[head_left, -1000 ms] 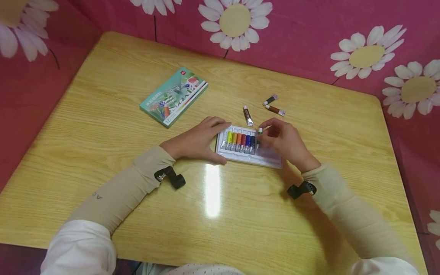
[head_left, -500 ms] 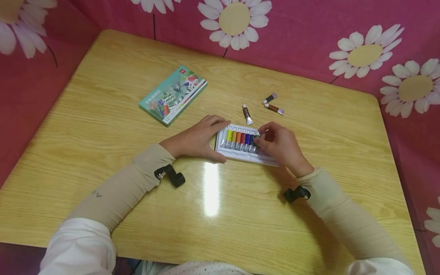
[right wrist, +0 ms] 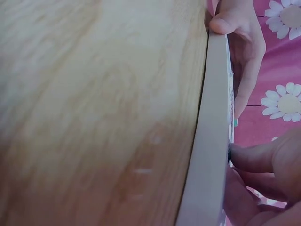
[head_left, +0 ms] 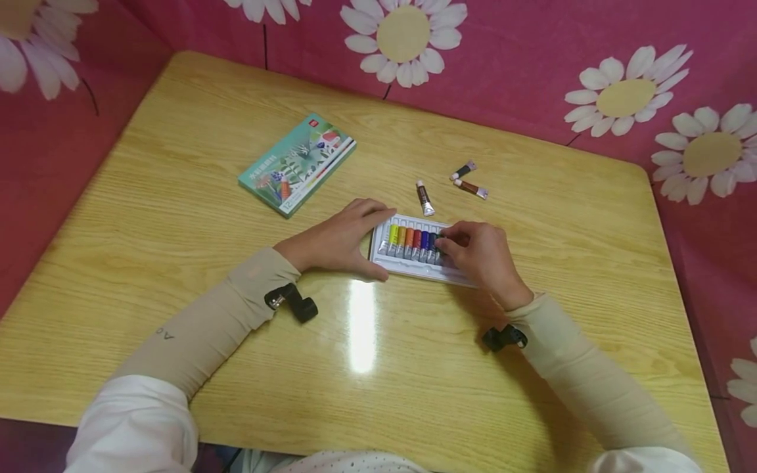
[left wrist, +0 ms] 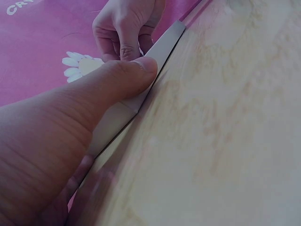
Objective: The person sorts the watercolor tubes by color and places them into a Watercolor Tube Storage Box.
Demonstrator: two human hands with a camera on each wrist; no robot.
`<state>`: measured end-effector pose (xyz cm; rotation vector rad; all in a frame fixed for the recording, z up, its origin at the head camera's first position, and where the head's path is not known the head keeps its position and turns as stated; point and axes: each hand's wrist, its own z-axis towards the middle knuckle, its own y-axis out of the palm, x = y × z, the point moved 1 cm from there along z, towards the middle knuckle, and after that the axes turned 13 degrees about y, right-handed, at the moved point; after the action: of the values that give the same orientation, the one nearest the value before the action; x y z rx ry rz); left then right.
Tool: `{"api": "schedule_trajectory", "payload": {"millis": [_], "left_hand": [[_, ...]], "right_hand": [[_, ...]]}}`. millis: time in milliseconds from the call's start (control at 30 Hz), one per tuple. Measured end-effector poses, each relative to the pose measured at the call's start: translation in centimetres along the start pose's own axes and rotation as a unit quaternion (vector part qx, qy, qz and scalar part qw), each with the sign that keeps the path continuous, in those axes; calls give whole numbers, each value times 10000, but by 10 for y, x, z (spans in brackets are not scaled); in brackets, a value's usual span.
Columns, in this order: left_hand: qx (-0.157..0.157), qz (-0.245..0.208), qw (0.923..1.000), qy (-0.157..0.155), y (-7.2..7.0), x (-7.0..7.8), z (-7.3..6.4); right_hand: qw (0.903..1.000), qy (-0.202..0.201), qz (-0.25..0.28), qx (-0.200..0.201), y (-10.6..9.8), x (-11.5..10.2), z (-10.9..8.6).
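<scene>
A white plastic tray (head_left: 414, 269) holds a row of small paint tubes (head_left: 409, 243) in yellow, orange, red, blue and darker colours. My left hand (head_left: 338, 243) grips the tray's left end, thumb on the near edge and fingers at the far corner. In the left wrist view its thumb (left wrist: 136, 75) presses the tray's side wall. At the right end of the row, my right hand (head_left: 486, 257) pinches a green paint tube (head_left: 440, 247) down in the tray; the fingers hide most of it. Its fingertips also show low in the right wrist view, against the tray's rim.
Behind the tray lie a dark brown tube (head_left: 425, 198), a reddish-brown tube (head_left: 471, 189) and a black tube (head_left: 463, 170). A flat green paint box (head_left: 298, 164) rests farther left on the wooden table (head_left: 236, 394). Flowered pink cloth (head_left: 503, 59) hangs behind.
My right hand has moved left and lowered the green tube from above the tray into the row beside the dark one. The left hand has stayed on the tray's left end.
</scene>
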<state>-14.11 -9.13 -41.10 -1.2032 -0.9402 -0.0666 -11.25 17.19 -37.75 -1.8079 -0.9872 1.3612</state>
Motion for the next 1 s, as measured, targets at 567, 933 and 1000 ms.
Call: {"api": "schedule_trajectory", "payload": {"millis": [567,933,1000], "left_hand": [[77,-30,10000,16,-2,0,0],[7,12,10000,-49,0,-1,1],[-19,8,10000,-71,1,0,1]], "right_hand": [[9995,-251,-163,-32,-10,-1,4],[9989,-257,-271,-294,-25,0,10],[9990,-216,-267,-287,-28,0,11]]}}
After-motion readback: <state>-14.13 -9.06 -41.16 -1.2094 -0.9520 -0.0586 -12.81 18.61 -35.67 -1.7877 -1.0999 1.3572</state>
